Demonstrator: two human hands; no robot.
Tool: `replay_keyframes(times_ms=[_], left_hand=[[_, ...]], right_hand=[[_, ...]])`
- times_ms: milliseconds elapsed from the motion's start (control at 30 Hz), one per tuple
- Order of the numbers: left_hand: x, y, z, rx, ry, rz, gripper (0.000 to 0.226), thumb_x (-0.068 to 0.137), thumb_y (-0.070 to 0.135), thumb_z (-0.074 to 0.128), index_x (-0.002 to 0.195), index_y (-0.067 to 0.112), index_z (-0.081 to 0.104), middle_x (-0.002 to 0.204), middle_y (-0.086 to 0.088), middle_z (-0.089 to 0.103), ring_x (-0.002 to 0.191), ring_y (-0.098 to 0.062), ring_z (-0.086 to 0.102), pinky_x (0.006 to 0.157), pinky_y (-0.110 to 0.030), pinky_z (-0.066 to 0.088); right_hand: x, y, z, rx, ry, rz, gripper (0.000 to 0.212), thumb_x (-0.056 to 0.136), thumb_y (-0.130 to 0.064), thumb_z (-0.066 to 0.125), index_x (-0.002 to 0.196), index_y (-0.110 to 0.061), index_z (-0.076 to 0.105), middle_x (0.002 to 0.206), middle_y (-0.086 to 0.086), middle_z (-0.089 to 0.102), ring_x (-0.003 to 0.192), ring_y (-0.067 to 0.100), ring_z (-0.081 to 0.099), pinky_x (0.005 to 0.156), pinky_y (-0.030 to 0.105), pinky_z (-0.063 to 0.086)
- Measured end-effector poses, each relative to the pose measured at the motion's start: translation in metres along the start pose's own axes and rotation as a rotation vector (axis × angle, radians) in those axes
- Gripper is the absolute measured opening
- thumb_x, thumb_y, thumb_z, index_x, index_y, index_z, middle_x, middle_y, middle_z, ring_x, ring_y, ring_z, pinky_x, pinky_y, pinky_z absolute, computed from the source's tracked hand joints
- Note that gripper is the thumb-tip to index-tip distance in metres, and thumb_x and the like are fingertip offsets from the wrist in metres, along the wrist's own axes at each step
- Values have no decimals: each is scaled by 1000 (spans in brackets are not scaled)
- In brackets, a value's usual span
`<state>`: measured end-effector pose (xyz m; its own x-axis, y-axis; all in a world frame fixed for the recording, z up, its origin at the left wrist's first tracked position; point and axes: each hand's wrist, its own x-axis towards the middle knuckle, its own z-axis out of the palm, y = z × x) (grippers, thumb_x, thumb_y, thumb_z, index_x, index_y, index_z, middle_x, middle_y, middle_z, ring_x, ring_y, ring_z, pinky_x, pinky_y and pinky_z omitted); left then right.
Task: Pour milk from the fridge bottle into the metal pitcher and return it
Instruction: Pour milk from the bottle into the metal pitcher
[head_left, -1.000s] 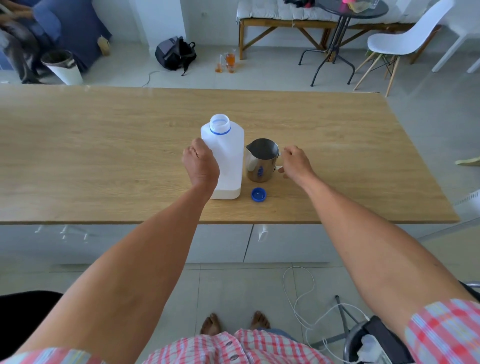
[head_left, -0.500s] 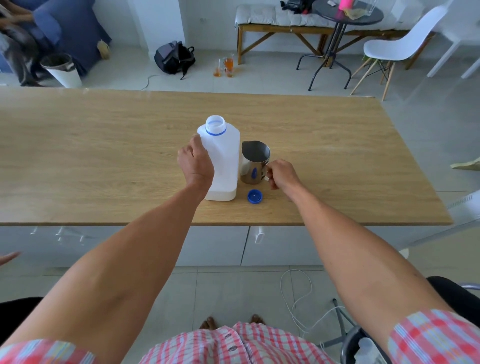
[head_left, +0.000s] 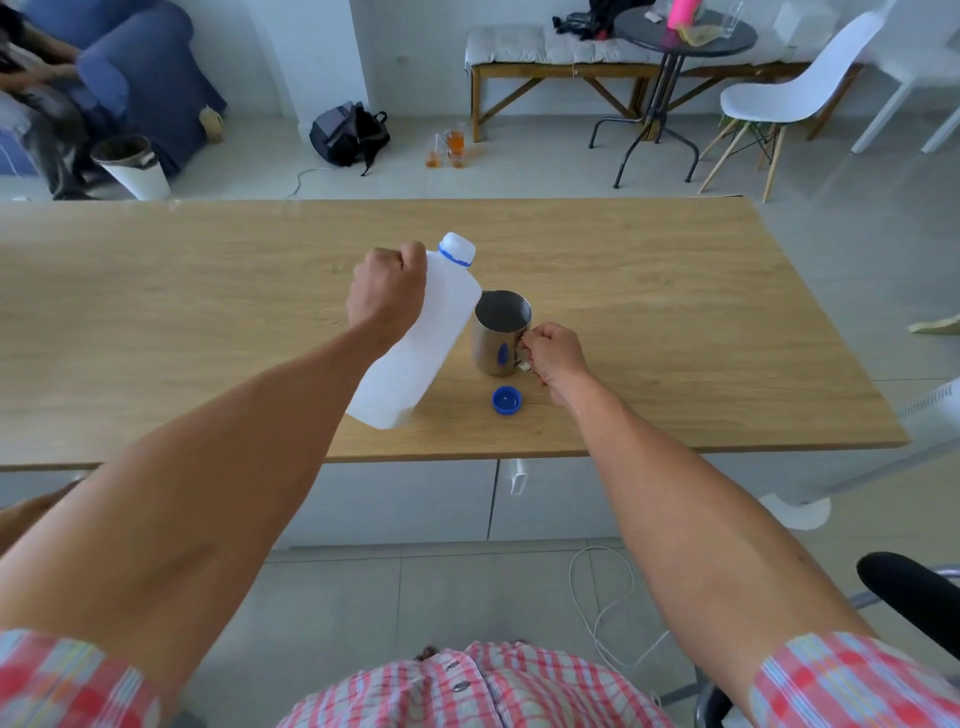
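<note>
The left hand (head_left: 387, 299) is closed around the upper body of the white milk bottle (head_left: 421, 338), which is held clear of the wooden table (head_left: 156, 312) — its long axis is tilted, with the uncapped neck pointing up and to the right. The right hand (head_left: 553, 356) is curled around the handle of the metal pitcher (head_left: 500, 335), which stands upright between the 2 hands, just beside the bottle. A blue cap (head_left: 507, 400) lies just nearer than the pitcher, close to the right hand.

My white plastic milk bottle (head_left: 415, 343) wears a blue neck ring; the silver metal pitcher (head_left: 500, 335) has a blue spot. Blue round cap (head_left: 507, 400), light wood-grain worktop (head_left: 675, 322), my red-checked shirt (head_left: 467, 691).
</note>
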<state>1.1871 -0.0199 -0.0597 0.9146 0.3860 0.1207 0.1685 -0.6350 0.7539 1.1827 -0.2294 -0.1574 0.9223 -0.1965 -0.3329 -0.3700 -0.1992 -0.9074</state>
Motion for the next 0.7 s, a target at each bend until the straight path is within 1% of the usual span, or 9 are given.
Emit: replay_keyframes(times_ms=[100, 233, 400, 467, 567, 700], left_hand=[[5, 0, 3, 89, -51, 15, 40, 89, 41, 36, 59, 15, 28, 55, 3, 32, 50, -20, 29, 49, -30, 24], [7, -2, 14, 190, -128, 36, 44, 88, 45, 35, 57, 14, 32, 55, 0, 38, 49, -23, 33, 49, -31, 27], [6, -4, 26, 252, -183, 54, 43, 86, 45, 35, 56, 14, 35, 55, 0, 41, 48, -22, 37, 50, -30, 29], [6, -4, 30, 277, -209, 51, 41, 86, 44, 35, 58, 13, 38, 57, -2, 43, 49, -23, 39, 51, -30, 32], [7, -3, 33, 322, -234, 47, 39, 85, 42, 35, 61, 12, 41, 60, -4, 47, 51, -24, 42, 51, -30, 32], [6, -1, 38, 373, -259, 56, 36, 87, 39, 36, 64, 11, 43, 62, -4, 46, 53, -25, 43, 52, -31, 32]], right_hand=[[1, -1, 1, 7, 3, -5, 22, 98, -5, 48, 80, -11, 59, 80, 8, 61, 58, 14, 44, 31, 12, 28], [2, 0, 1, 15, 18, -10, 29, 99, -6, 49, 73, -15, 56, 77, 7, 61, 56, 13, 43, 31, 12, 28], [3, 2, 1, 5, 25, -25, 29, 100, -8, 50, 73, -16, 57, 75, 5, 62, 57, 13, 46, 33, 13, 30], [4, 2, 1, -1, 25, -31, 27, 100, -9, 51, 74, -15, 58, 77, 6, 62, 59, 13, 47, 33, 13, 31], [6, 3, 0, -9, 19, -36, 21, 100, -9, 51, 81, -13, 60, 80, 7, 62, 62, 13, 48, 39, 17, 34], [8, 4, 0, -3, 16, -37, 19, 100, -9, 51, 85, -11, 62, 80, 7, 61, 61, 13, 48, 35, 14, 33]])
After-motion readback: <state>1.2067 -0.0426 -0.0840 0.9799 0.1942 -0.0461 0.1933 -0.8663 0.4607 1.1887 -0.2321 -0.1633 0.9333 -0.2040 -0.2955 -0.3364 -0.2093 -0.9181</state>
